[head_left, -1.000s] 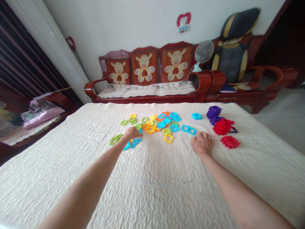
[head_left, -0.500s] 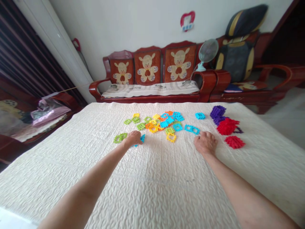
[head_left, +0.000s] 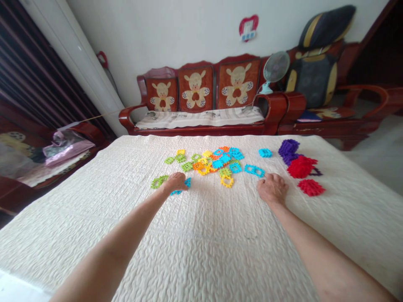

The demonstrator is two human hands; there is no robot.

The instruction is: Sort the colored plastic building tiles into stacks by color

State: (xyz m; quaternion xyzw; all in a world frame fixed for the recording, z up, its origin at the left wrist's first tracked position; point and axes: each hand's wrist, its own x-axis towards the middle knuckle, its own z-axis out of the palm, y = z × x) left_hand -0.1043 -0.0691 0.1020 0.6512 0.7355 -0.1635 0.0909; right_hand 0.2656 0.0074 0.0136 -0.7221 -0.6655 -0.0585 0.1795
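Observation:
My left hand [head_left: 175, 181] is closed on a blue plastic interlocking block [head_left: 188, 182]. The block shows at its right side and below the palm; the rest is covered. Just left of that hand lies a green toothed block [head_left: 159, 181]. My right hand [head_left: 273, 187] rests palm down on the cloth, fingers slightly bent and apart, with nothing seen in it. Close to its thumb side is a joined blue pair [head_left: 254, 170]. Red block stacks [head_left: 311, 187] lie to its right. Between the hands is a yellow ring-like block [head_left: 226, 181].
A mixed pile of blue, orange, yellow and green blocks [head_left: 221, 160] lies mid-table. Purple blocks [head_left: 288, 147] and a lone blue block [head_left: 265, 153] sit further back. A quilted cream cloth [head_left: 201, 251] covers the table. Behind stand a wooden sofa [head_left: 201, 131] and a fan [head_left: 276, 67].
The blue block under my left hand shows slightly more at its lower edge and has shifted a little. My right hand stays in place.

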